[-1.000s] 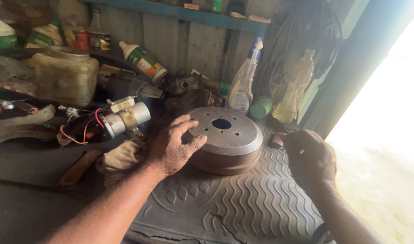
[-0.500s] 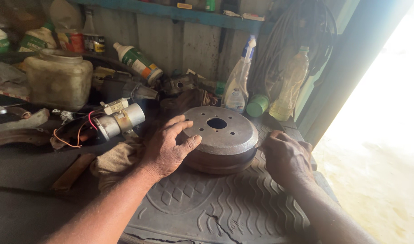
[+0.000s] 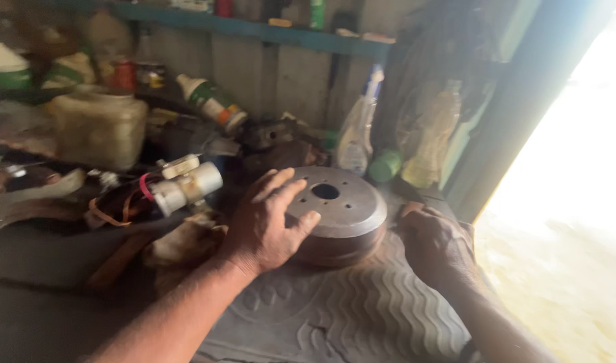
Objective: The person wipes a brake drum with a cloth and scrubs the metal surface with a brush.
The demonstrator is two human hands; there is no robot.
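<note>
A round rusty brake drum (image 3: 345, 208) with a centre hole and several bolt holes lies flat on a grey ribbed rubber mat (image 3: 362, 316). My left hand (image 3: 264, 222) rests on the drum's left edge, fingers spread over its top and thumb against the rim. My right hand (image 3: 435, 242) sits curled on the mat just to the right of the drum, close to its side; whether it touches the drum is unclear from the blur.
Left of the drum lie a silver cylindrical motor part (image 3: 187, 187) with red wires and a dirty rag (image 3: 180, 245). Behind stand a cloudy plastic jug (image 3: 96, 128), a tilted white-and-green bottle (image 3: 210, 101), a spray bottle (image 3: 358, 134) and a green cap (image 3: 386, 165). Bright doorway at right.
My right hand has moved left across the mat toward the drum's right side. The left hand has stayed on the drum. The camera has shifted slightly.
</note>
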